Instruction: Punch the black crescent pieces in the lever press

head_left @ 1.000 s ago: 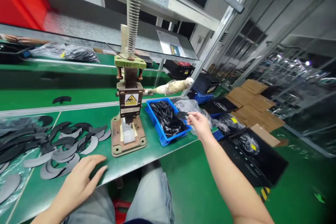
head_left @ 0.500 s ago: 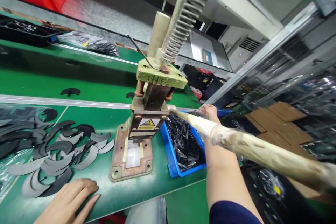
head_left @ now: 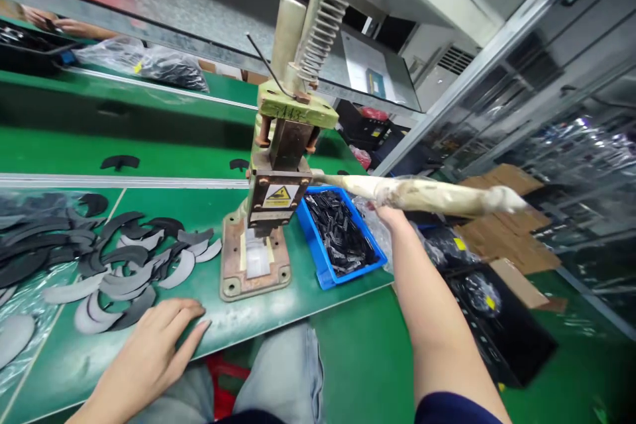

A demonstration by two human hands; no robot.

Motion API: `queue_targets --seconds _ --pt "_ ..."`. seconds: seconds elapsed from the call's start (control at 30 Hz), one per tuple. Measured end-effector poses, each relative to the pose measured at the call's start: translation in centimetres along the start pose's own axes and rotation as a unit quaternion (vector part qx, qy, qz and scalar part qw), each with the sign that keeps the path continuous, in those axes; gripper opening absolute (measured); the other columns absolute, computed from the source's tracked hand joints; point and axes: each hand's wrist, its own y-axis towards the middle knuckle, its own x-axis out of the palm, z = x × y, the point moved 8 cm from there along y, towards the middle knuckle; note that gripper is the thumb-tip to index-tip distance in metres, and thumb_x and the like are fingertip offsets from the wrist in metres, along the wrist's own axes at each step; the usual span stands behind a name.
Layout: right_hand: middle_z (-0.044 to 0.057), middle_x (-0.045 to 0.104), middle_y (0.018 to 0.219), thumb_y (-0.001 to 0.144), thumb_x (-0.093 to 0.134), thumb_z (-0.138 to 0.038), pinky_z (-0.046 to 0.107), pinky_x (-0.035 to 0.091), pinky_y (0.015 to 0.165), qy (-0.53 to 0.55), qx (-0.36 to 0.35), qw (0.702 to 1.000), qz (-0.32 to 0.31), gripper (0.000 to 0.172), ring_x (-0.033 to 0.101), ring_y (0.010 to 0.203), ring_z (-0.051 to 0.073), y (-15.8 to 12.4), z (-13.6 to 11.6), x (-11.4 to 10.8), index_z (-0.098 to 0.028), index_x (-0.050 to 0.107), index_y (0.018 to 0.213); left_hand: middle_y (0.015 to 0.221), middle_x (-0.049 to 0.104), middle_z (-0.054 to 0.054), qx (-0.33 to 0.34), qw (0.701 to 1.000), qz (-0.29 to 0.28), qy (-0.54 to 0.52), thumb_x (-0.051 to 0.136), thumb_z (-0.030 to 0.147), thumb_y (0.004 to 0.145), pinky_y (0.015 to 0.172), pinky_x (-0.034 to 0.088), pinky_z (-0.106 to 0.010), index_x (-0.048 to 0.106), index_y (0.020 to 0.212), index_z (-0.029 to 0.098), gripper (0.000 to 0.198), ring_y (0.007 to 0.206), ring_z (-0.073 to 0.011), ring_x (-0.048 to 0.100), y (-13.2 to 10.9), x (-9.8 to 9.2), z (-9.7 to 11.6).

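Observation:
My left hand [head_left: 159, 338] lies flat and open on the green bench [head_left: 258, 318], its fingertips just short of a spread of grey and black crescent-shaped pieces [head_left: 124, 265]. My right hand [head_left: 392, 217] reaches out to the right of a blue bin [head_left: 324, 270] holding several small black parts [head_left: 340, 232]. It sits right under the wrapped lever handle [head_left: 427, 193] of a hand press [head_left: 278, 192], beside a clear plastic bag [head_left: 378, 233]. The lever hides its fingers.
A spring rises above the press. Black trays [head_left: 497, 318] and cardboard boxes [head_left: 501, 179] stand on the floor to the right. A bag of black parts [head_left: 154, 66] lies on the far bench, where another person's hands [head_left: 64, 26] show at the top left.
My view has pulled back from the press and swung right. My right hand has come out from beyond the lever to just under it, past the bin. My left hand stays flat on the bench.

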Motion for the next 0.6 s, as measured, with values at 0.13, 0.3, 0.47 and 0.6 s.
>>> queue_targets --seconds 0.13,0.3,0.47,0.6 --pt "0.007 0.072 0.116 0.097 0.069 -0.043 0.041 0.061 0.098 -0.068 -0.020 0.985 -0.157 0.035 0.070 0.103 0.016 -5.4 -1.0 4.1 -0.016 0.068 0.120 0.111 0.073 -0.009 0.008 1.000 -0.007 0.005 0.062 0.044 0.102 0.093 0.053 -0.042 0.068 0.112 0.024 0.023 0.108 -0.0285 0.069 -0.1 0.2 0.0" --pt "0.009 0.070 0.125 0.097 0.068 -0.044 0.045 0.059 0.104 -0.166 -0.011 0.966 -0.199 0.039 0.068 0.113 0.019 -9.5 -2.1 7.5 -0.017 0.066 0.126 0.109 0.073 -0.009 0.014 1.000 -0.010 0.006 0.060 0.044 0.103 0.092 0.051 -0.042 0.069 0.109 0.023 0.023 0.105 -0.0276 0.068 0.0 0.0 0.1" --pt "0.010 0.065 0.134 0.100 0.063 -0.046 0.048 0.058 0.106 -0.220 -0.002 0.961 -0.168 0.041 0.065 0.120 0.022 -10.6 -3.2 7.8 -0.018 0.063 0.131 0.103 0.073 -0.008 0.029 1.000 -0.001 0.009 0.059 0.043 0.104 0.090 0.051 -0.040 0.070 0.105 0.022 0.024 0.099 -0.0260 0.068 0.1 -0.5 0.8" --pt "0.011 0.062 0.139 0.100 0.062 -0.045 0.047 0.057 0.107 -0.233 -0.008 0.957 -0.172 0.043 0.064 0.122 0.022 -11.3 -3.5 7.9 -0.020 0.061 0.135 0.103 0.072 -0.008 0.025 1.000 -0.011 0.011 0.057 0.042 0.105 0.088 0.050 -0.041 0.069 0.103 0.022 0.023 0.099 -0.0263 0.067 0.1 -0.7 1.1"
